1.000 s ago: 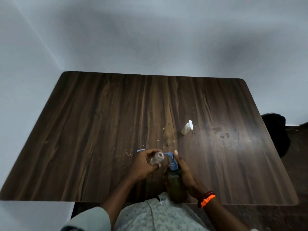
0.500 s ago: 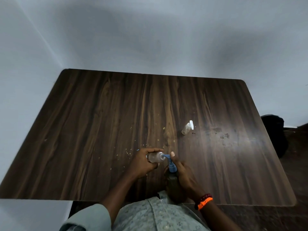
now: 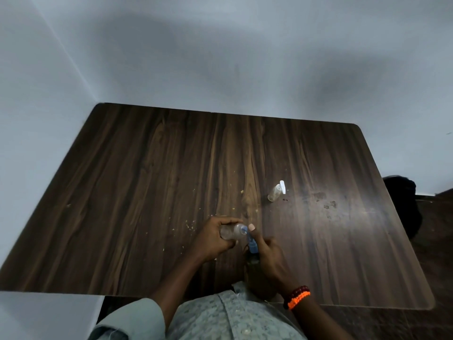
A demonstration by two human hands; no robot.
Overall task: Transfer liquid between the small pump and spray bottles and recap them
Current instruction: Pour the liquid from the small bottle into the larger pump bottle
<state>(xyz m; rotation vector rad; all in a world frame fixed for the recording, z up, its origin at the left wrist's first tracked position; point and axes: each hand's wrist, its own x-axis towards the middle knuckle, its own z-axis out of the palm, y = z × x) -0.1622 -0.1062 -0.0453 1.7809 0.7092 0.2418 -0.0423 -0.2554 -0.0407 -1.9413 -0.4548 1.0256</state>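
My left hand [image 3: 212, 238] grips a small clear bottle [image 3: 231, 231], held on its side with its open mouth turned right. The blue pump nozzle [image 3: 251, 242] of a dark pump bottle [image 3: 255, 268] sits at that mouth. My right hand [image 3: 268, 258] is wrapped around the dark bottle, with the thumb resting on top of the pump head. Both bottles are held just above the near edge of the dark wooden table [image 3: 147, 192]. A second small clear bottle with a white spray top [image 3: 276, 191] lies on its side farther back on the table, untouched.
Small crumbs and a few dried stains [image 3: 327, 204] mark the tabletop. Grey walls close off the far and left sides. A dark object [image 3: 404, 204] sits on the floor beyond the table's right edge.
My left hand tipped the clear bottle onto its side and brought its mouth up to the blue pump nozzle. The view shifted slightly; the spray bottle on the table stayed put.
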